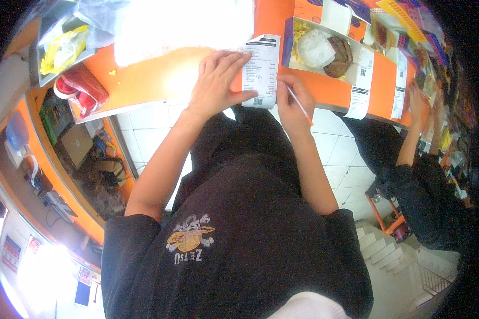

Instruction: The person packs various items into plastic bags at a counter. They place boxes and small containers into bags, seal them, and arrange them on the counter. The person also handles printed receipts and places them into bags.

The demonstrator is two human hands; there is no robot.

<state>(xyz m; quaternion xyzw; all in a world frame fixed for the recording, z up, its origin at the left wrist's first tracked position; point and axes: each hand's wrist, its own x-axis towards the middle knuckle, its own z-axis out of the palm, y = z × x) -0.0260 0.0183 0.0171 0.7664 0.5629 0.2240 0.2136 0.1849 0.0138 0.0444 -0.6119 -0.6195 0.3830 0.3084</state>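
A printed paper receipt (262, 85) with pen marks lies on the orange counter (159, 65), its lower end over the front edge. My left hand (219, 81) rests palm down beside it, with thumb and fingertips on the paper's left side. In my right hand (297, 101) is a slim white-and-orange pen (299, 104), its writing end at the receipt's right edge. Just right of the receipt stands an open paper food box (355, 73). Inside are a white mound of rice (315, 48), brown meat slices (340, 58) and yellow pieces of food (300, 30).
More receipts (359, 101) hang over the counter edge at the right, near another person's hand (415, 97). A grey tray (90, 54) holds a yellow plastic package (64, 50) at the left. Near it lie a red pouch (90, 89) and a tape roll (63, 87).
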